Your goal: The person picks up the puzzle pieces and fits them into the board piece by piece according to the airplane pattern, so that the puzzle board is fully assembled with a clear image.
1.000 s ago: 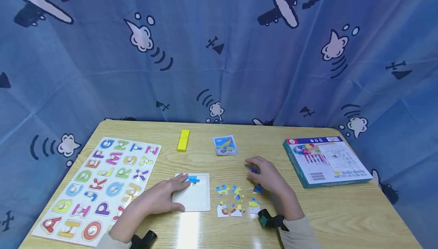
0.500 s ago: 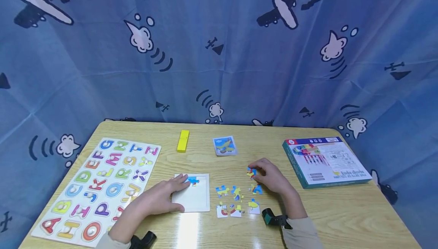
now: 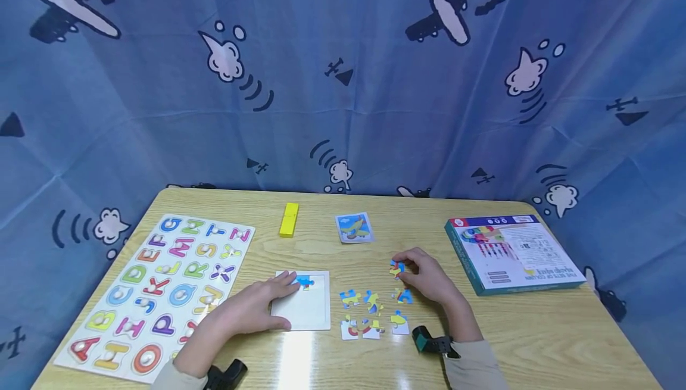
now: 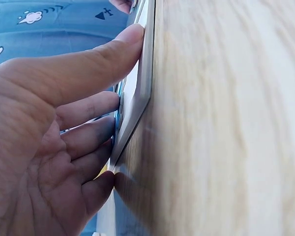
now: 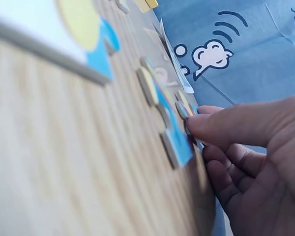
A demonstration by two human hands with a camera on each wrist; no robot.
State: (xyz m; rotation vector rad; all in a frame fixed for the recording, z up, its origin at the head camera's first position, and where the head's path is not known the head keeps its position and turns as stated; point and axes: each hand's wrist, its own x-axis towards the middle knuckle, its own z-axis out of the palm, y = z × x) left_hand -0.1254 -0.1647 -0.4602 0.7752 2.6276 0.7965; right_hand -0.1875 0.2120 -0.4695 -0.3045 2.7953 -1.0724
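Note:
In the head view my left hand rests on a white square puzzle tray, its fingers fairly straight over the top left corner. The thumb lies on the near left edge. Blue puzzle pieces sit along the tray's top, partly hidden under those fingers. To the right, my right hand pinches a blue, red and yellow puzzle piece between thumb and fingers, at the table surface. Just below it lies another blue puzzle piece, close in the right wrist view.
Several loose pieces lie between tray and right hand. Behind them are a picture card and a yellow block. An alphabet board covers the left side; a flat box stands at the right.
My right hand has drawn slightly right, and its fingers have uncovered more of the puzzle piece and the one below it. The left hand stays on the tray.

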